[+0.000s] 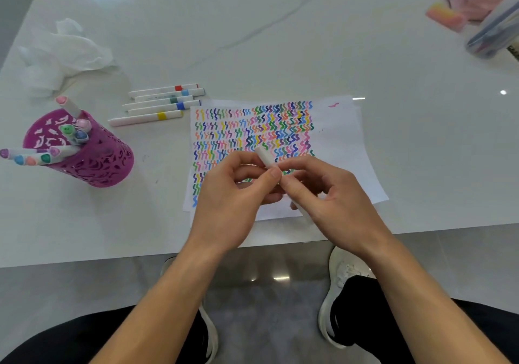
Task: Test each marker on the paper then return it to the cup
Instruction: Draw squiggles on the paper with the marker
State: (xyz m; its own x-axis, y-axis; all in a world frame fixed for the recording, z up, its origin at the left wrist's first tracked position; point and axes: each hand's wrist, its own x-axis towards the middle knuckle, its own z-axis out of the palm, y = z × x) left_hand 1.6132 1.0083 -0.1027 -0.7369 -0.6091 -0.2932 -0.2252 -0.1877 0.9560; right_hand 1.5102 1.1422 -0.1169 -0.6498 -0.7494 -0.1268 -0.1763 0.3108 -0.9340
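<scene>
I see both hands, left hand [233,195] and right hand [331,195], gripping one white marker [265,155] above the paper [337,139] on the glossy white desk [280,40].

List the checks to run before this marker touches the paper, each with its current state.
1. Marker gripped by left hand and right hand: ok.
2. Cap off, tip exposed: cannot tell, the hands hide it.
3. Paper has bare space right of the squiggles: ok.
4. Cup stands upright at the left: ok.
5. All other markers in the cup: not ok, five markers lie beside the paper.
</scene>
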